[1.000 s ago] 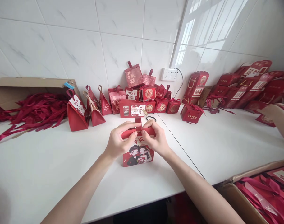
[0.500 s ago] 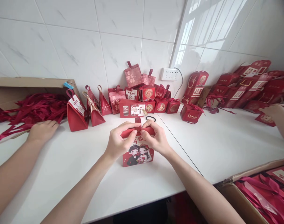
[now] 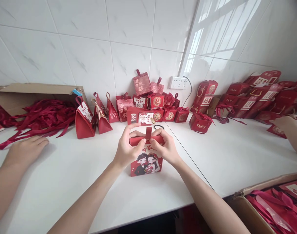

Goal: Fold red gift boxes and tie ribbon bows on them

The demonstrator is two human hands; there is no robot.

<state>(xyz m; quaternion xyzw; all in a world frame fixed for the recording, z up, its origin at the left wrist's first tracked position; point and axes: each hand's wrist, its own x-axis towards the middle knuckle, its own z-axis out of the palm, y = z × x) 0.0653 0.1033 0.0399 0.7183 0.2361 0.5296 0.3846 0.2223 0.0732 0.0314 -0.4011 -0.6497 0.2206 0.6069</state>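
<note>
A red paper gift box (image 3: 146, 165) with a cartoon bride and groom stands upright on the white table (image 3: 109, 198), in front of me. My left hand (image 3: 131, 146) grips the left part of its folded top edge, thumb in front and fingers behind. On the right part of the same edge, my right hand (image 3: 163, 144) holds on in the same way. Both thumbs press near the middle, just under a short red ribbon loop (image 3: 148, 132) that sticks up between the hands. The back of the box is hidden.
Finished-looking red boxes (image 3: 155, 101) stand along the wall. A cardboard carton (image 3: 41, 88) with red ribbons is at left, another carton (image 3: 248, 208) at lower right. Another person's hand (image 3: 26, 151) lies at left; more hands (image 3: 287, 125) work at the far right.
The view has tilted slightly, so things sit lower. My fingers have shifted a little on the box top, uncovering more of the loop. The other person's hand at left has drawn back from the ribbons.
</note>
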